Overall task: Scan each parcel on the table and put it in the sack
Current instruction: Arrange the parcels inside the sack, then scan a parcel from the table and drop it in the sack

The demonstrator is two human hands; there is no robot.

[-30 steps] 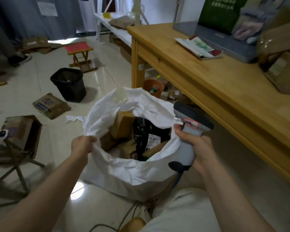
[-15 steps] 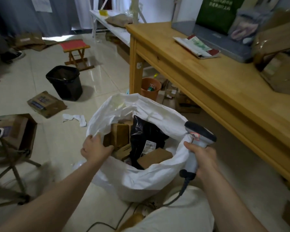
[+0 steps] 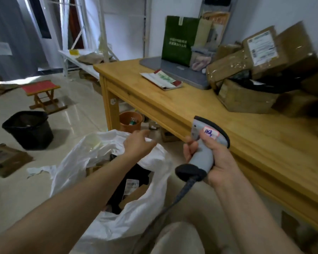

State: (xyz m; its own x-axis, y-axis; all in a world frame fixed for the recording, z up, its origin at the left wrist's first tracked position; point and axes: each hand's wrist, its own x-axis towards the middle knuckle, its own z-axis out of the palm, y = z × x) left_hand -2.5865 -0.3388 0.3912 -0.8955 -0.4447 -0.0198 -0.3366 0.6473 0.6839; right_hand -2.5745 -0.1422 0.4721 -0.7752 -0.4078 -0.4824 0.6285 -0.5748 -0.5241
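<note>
Wooden table [image 3: 218, 116] on R. White sack [image 3: 103, 226] on floor beside it, mouth open, black bag [image 3: 130, 176] inside. Brown parcels [image 3: 246, 74] piled at table's far end. L hand [image 3: 138, 143] over sack's far rim, fingers loose, holding nothing. R hand [image 3: 217, 160] wrapped round grey scanner [image 3: 202, 153], near table edge.

A pink-edged white sticker [image 3: 210, 133] is sitting on the head of the scanner [image 3: 202, 153], just above the right hand [image 3: 217, 162] gripping it. It is showing blue handwriting beginning "110", and the last mark is unclear. White characters on the green bag [image 3: 178, 43], far beyond the hands, are blurring out. The shipping label [image 3: 262, 46] on a parcel [image 3: 283, 52] far right of them is reading as too small.
</note>
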